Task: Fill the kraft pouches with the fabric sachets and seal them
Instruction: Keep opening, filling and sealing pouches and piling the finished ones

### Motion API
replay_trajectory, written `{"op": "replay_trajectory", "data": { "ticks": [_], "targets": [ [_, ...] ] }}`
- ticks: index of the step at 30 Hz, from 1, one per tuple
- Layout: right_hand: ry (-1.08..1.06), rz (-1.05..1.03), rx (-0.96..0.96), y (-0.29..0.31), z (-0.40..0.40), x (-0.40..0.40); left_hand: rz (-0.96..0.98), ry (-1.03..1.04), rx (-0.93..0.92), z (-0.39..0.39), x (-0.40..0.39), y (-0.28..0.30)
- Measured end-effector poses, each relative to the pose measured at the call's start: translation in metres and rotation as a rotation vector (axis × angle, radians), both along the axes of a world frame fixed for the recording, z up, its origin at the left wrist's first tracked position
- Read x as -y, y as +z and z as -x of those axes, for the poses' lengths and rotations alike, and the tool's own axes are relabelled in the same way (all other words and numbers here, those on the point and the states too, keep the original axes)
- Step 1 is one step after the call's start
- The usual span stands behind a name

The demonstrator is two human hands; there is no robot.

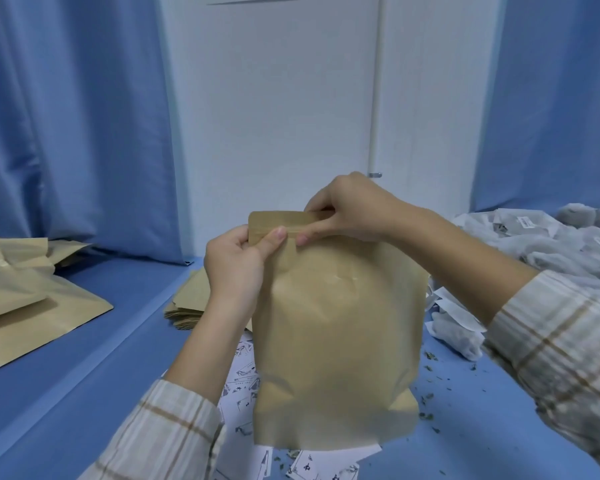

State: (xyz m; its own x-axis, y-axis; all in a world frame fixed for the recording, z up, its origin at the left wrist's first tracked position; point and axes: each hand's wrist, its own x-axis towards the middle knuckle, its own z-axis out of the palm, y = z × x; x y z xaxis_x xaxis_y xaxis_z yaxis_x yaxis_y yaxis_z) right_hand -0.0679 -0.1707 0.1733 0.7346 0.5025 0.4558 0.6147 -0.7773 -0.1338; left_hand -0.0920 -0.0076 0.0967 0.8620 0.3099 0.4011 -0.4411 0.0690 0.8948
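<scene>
A bulging kraft pouch [336, 327] stands upright in front of me, its top strip flattened. My left hand [238, 265] pinches the left end of that strip, thumb on the front. My right hand [350, 209] pinches the strip just to the right, thumb and fingers pressed along the zip line. White fabric sachets [548, 244] lie heaped at the right, with a few more [454, 327] close beside the pouch. What is inside the pouch is hidden.
Flat kraft pouches [25, 303] lie piled at the left, and another stack [191, 303] sits behind my left wrist. Printed white paper slips [243, 375] lie under the pouch. Dried leaf crumbs [440, 382] dot the blue table. Blue curtains and a white door stand behind.
</scene>
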Motion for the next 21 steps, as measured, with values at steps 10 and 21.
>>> {"op": "replay_trajectory", "data": {
  "ticks": [10, 21],
  "targets": [
    [0.01, 0.016, 0.015, 0.0, -0.003, 0.029, 0.085, -0.041, 0.049, -0.004, -0.015, 0.003],
    [-0.086, 0.012, 0.138, -0.015, -0.01, 0.052, 0.129, -0.063, 0.017, -0.01, -0.03, 0.001]
  ]
}}
